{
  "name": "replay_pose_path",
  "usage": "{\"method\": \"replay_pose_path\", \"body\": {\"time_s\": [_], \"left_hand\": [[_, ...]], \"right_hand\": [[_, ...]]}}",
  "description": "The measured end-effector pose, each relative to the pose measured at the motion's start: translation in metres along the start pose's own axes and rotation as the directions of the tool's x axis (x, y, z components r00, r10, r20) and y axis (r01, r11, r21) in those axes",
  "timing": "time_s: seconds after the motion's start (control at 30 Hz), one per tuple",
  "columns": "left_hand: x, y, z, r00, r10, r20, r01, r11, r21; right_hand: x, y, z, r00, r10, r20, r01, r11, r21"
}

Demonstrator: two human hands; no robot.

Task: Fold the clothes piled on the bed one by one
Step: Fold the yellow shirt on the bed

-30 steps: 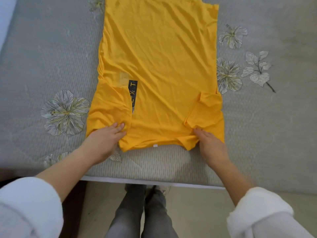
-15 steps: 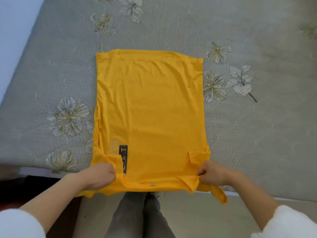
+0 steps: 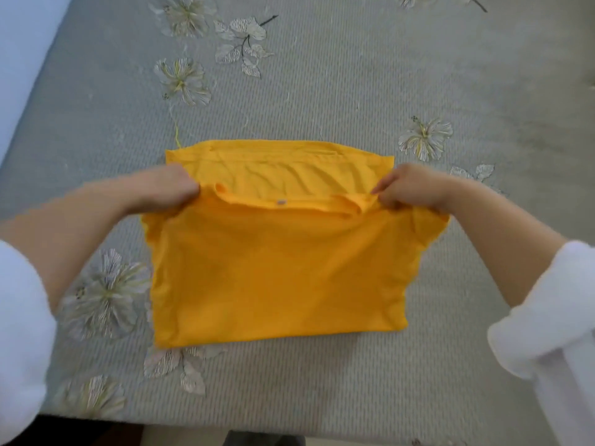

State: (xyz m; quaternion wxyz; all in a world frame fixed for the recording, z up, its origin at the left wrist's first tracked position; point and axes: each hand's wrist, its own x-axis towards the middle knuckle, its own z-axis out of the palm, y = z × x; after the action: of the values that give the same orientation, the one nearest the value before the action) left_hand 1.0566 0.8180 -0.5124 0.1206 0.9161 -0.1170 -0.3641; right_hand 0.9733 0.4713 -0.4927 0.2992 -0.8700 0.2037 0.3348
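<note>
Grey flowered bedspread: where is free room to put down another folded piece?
The grey flowered bedspread is bare beyond the far edge of the yellow fabric shirt and far to its right; a narrower strip runs along its near fold. Crowded: the shirt's two sides, where the left hand and right hand grip it.

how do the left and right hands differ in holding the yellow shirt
The left hand is balled in a fist round the edge of the yellow shirt; the right hand pinches it, one finger poking out toward the middle. Cloth bunches under the right hand and lies smoother by the left hand. Both grip the same edge, one at each end.
</note>
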Motion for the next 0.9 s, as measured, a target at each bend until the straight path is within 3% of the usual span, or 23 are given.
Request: {"method": "replay_pose_path", "body": {"time_s": [0.07,0.17,0.23,0.3,0.4,0.47,0.53,0.6,0.7,0.8,0.9], "left_hand": [[0.032,-0.003,-0.019,0.972,-0.012,-0.236,0.013,1.000,0.000],[0.052,-0.005,-0.007,0.895,-0.096,-0.436,0.064,0.994,-0.087],[0.043,-0.005,0.030,0.854,-0.085,-0.513,0.031,0.993,-0.114],[0.021,-0.007,0.081,0.841,-0.069,-0.537,0.000,0.992,-0.127],[-0.020,-0.013,0.154,0.809,-0.292,-0.510,0.161,0.945,-0.285],[-0.045,-0.016,0.187,0.705,-0.544,-0.455,0.325,0.818,-0.474],[-0.064,-0.018,0.206,0.529,-0.771,-0.353,0.428,0.602,-0.674],[-0.073,-0.019,0.215,0.391,-0.901,-0.189,0.371,0.342,-0.863],[-0.072,-0.021,0.211,0.382,-0.924,0.022,0.232,0.072,-0.970],[-0.066,-0.029,0.196,0.368,-0.917,0.155,0.064,-0.141,-0.988],[-0.069,-0.032,0.189,0.256,-0.959,0.125,-0.045,-0.141,-0.989]], "right_hand": [[0.028,-0.010,-0.012,0.971,-0.061,-0.231,0.071,0.997,0.035],[0.046,-0.004,0.002,0.811,-0.073,-0.580,0.095,0.995,0.009],[0.042,0.012,0.032,0.781,-0.040,-0.623,0.095,0.994,0.055],[0.029,0.035,0.074,0.823,0.002,-0.568,0.090,0.987,0.133],[0.004,0.073,0.128,0.814,0.147,-0.562,0.012,0.963,0.270],[-0.010,0.095,0.149,0.765,0.308,-0.566,-0.105,0.926,0.362],[-0.019,0.110,0.158,0.755,0.433,-0.493,-0.204,0.869,0.450],[-0.023,0.120,0.160,0.811,0.445,-0.381,-0.230,0.840,0.491],[-0.024,0.126,0.150,0.914,0.308,-0.265,-0.154,0.866,0.475],[-0.024,0.130,0.135,0.945,0.281,-0.165,-0.157,0.836,0.526],[-0.031,0.140,0.126,0.970,0.243,0.020,-0.211,0.794,0.571]]}}
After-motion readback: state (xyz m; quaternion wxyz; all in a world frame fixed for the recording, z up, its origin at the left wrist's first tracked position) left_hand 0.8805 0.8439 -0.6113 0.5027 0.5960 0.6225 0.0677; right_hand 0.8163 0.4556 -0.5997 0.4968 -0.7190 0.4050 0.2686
